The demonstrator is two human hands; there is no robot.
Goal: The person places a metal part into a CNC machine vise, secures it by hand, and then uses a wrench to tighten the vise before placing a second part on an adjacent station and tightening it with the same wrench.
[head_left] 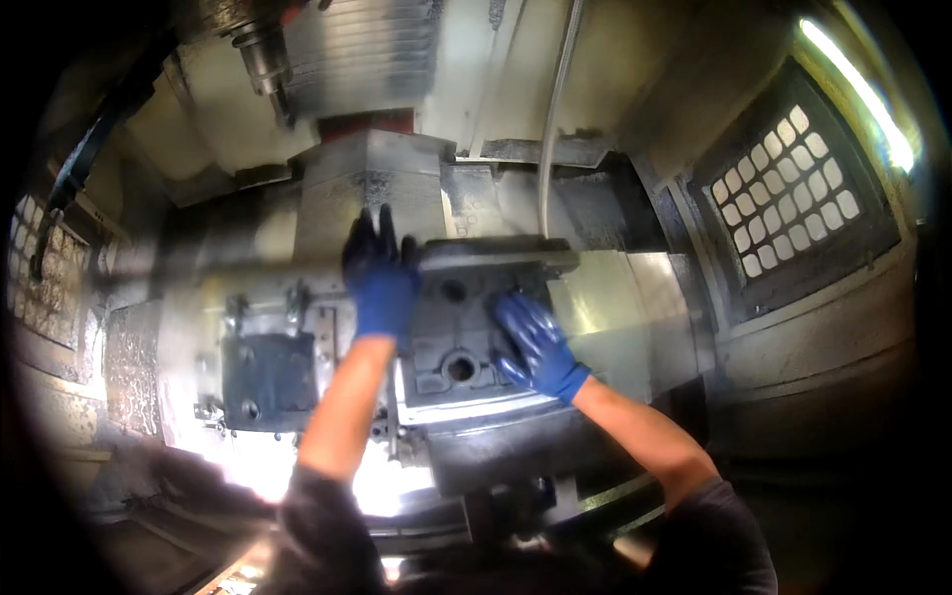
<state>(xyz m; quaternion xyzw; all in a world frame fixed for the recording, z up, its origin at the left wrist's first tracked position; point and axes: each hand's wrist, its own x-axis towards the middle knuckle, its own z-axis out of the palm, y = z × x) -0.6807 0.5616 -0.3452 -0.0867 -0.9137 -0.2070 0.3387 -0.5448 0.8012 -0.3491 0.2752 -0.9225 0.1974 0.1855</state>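
Note:
A dark metal block [436, 342] with round holes lies in the middle of a machine's work table. Over its right part rests my right hand [536, 342] in a blue glove, laid flat with the fingers stretched toward the block's middle. My left hand [382, 283], also gloved in blue with dark fingertips, reaches past the block's far left corner. Its fingers are spread and point away from me, slightly blurred; whether they touch the block I cannot tell. Neither hand grips anything. Left of my left forearm, a second dark block [268, 377] sits among clamps [296, 305].
A spindle with a tool [266, 64] hangs at the far left. Behind the blocks rises a grey metal cover [372, 183], beside an upright hose [551, 129]. A gridded window panel [783, 188] and a bright lamp [858, 94] are at the right.

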